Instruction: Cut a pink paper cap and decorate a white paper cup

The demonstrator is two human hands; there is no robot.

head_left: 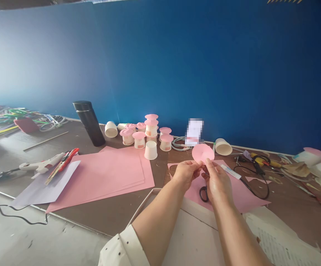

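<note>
A round pink paper disc (pixel 202 153) is held up between both hands at its lower edge. My left hand (pixel 185 173) pinches the disc from the left with closed fingers. On the other side my right hand (pixel 218 181) grips it, thumb on its face. Black-handled scissors (pixel 204 193) show beside my right palm, partly hidden by it. Beneath the hands lies a pink sheet (pixel 193 192). Paper cups topped with pink discs (pixel 139 139) stand by the wall, some stacked, and a bare upside-down cup (pixel 150 150) is in front of them.
Pink sheets (pixel 105 173), a glue gun (pixel 42 165) and a red cutter (pixel 63 164) lie left. A black bottle (pixel 89 123) stands behind them. Cables (pixel 256 181) and a tipped cup (pixel 223 147) are at right. A box (pixel 189 232) sits under my forearms.
</note>
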